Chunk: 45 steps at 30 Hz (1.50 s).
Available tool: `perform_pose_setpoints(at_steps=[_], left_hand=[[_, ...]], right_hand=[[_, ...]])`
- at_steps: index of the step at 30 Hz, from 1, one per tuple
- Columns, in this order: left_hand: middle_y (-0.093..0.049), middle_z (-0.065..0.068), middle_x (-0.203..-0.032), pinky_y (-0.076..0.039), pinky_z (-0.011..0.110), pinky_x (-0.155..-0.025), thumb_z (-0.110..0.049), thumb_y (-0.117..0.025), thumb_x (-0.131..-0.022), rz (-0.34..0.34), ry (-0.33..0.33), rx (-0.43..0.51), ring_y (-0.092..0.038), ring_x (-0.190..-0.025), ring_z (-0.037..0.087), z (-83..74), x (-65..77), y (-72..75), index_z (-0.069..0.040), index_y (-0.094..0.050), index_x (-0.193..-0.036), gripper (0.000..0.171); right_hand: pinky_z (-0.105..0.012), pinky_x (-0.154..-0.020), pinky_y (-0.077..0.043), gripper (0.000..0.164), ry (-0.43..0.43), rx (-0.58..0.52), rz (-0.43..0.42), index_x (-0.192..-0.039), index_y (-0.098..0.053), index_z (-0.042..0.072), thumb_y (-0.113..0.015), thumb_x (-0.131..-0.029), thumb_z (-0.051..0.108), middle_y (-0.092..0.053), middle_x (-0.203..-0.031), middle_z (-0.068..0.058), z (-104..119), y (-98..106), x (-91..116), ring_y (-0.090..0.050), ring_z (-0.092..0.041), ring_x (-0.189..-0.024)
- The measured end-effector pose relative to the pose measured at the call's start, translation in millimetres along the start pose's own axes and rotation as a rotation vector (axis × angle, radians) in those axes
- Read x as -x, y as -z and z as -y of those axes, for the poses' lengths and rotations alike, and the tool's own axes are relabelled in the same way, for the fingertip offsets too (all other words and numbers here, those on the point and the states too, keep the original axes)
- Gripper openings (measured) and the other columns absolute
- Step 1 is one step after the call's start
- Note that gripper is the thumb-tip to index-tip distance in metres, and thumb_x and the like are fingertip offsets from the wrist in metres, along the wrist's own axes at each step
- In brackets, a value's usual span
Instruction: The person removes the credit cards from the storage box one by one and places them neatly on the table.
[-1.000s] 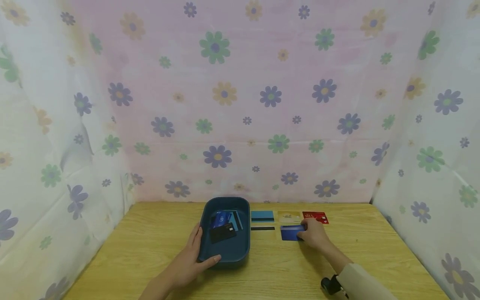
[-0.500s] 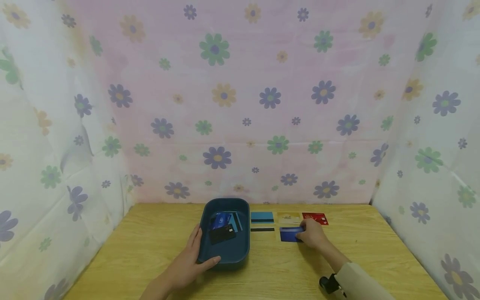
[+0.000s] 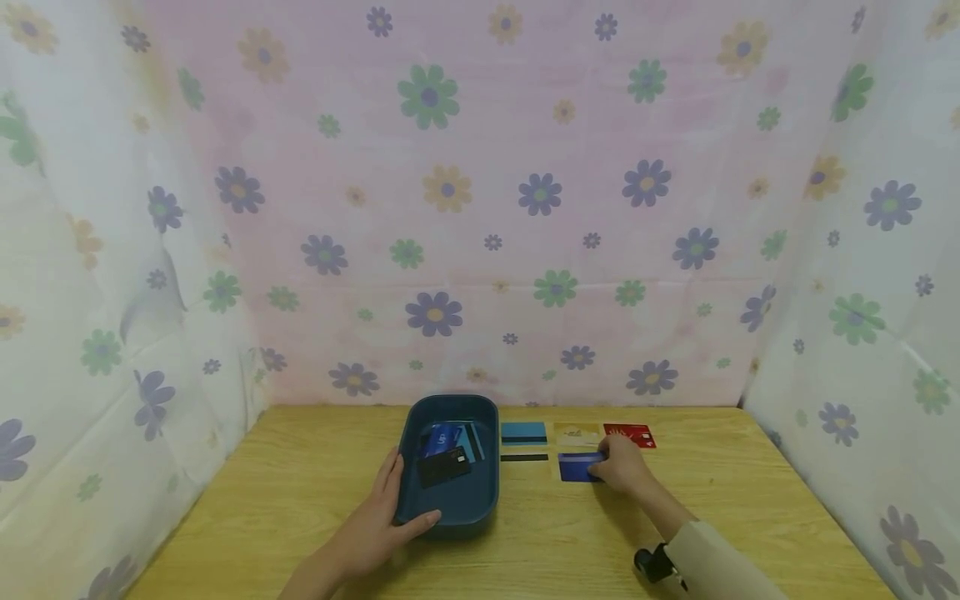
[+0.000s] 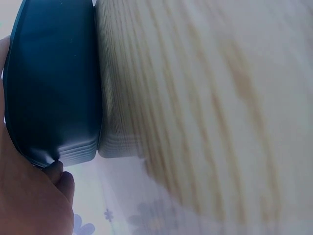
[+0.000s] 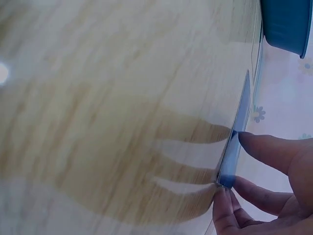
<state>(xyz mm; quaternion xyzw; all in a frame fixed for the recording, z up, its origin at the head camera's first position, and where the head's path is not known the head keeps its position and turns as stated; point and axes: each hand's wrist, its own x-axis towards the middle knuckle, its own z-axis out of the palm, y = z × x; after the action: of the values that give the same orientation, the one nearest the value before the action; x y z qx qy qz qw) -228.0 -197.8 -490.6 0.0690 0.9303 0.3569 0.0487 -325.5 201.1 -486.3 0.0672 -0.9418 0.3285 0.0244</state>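
A dark blue plastic tray stands on the table with several cards inside, among them a black card and a blue card. My left hand holds its near left corner, thumb over the near rim and fingers along the left wall. My right hand pinches the right end of another blue card between thumb and fingers. In the right wrist view this blue card appears edge-on, right by the tabletop, with the fingertips at its lower end.
Right of the tray lie a light blue card, a pale card with a dark stripe, a gold card and a red card partly behind my right hand. Flowered cloth walls the table at back and sides.
The right hand and the blue card have shifted very slightly left. My left hand and the tray keep their place.
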Motion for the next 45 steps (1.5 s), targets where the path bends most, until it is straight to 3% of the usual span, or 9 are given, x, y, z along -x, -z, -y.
perform_pose_setpoints(at_steps=[23, 28, 32, 45], left_hand=[[0.010, 0.012, -0.172, -0.035, 0.067, -0.110, -0.070, -0.063, -0.090, 0.008, -0.022, 0.006, -0.029, -0.148, 0.049, 4.1, -1.6, -0.5, -0.007, 0.001, -0.165, 0.117], [0.009, 0.012, -0.172, -0.035, 0.067, -0.110, -0.070, -0.063, -0.090, 0.002, -0.016, 0.001, -0.030, -0.147, 0.050, 2.9, -1.6, -1.6, -0.007, 0.000, -0.165, 0.117], [0.009, 0.013, -0.172, -0.035, 0.067, -0.110, -0.069, -0.063, -0.090, 0.001, -0.015, 0.005, -0.030, -0.147, 0.050, 3.1, -0.5, -1.0, -0.006, 0.000, -0.165, 0.117], [0.009, 0.011, -0.172, -0.037, 0.066, -0.109, -0.071, -0.063, -0.090, 0.005, -0.006, 0.005, -0.032, -0.147, 0.049, 3.8, -0.7, -0.8, -0.008, 0.000, -0.165, 0.116]], right_hand=[[-0.050, -0.080, -0.056, 0.031, 0.001, 0.027, 0.039, -0.100, -0.066, -0.015, -0.082, -0.081, 0.003, -0.067, -0.098, -0.021, 0, 2, -3, -0.065, -0.036, -0.092], [-0.051, -0.081, -0.057, 0.033, 0.002, 0.041, 0.089, -0.105, -0.067, -0.016, -0.081, -0.083, 0.004, -0.068, -0.107, -0.027, 8, 10, -4, -0.066, -0.042, -0.098], [-0.050, -0.081, -0.057, 0.035, 0.013, 0.035, 0.107, -0.109, -0.067, -0.014, -0.080, -0.084, 0.008, -0.068, -0.108, -0.023, 18, 16, -1, -0.066, -0.039, -0.098], [-0.049, -0.083, -0.056, 0.042, 0.041, -0.180, 0.153, -0.121, -0.064, -0.008, -0.080, -0.087, 0.011, -0.064, -0.117, -0.021, 49, 16, 20, -0.063, -0.034, -0.102]])
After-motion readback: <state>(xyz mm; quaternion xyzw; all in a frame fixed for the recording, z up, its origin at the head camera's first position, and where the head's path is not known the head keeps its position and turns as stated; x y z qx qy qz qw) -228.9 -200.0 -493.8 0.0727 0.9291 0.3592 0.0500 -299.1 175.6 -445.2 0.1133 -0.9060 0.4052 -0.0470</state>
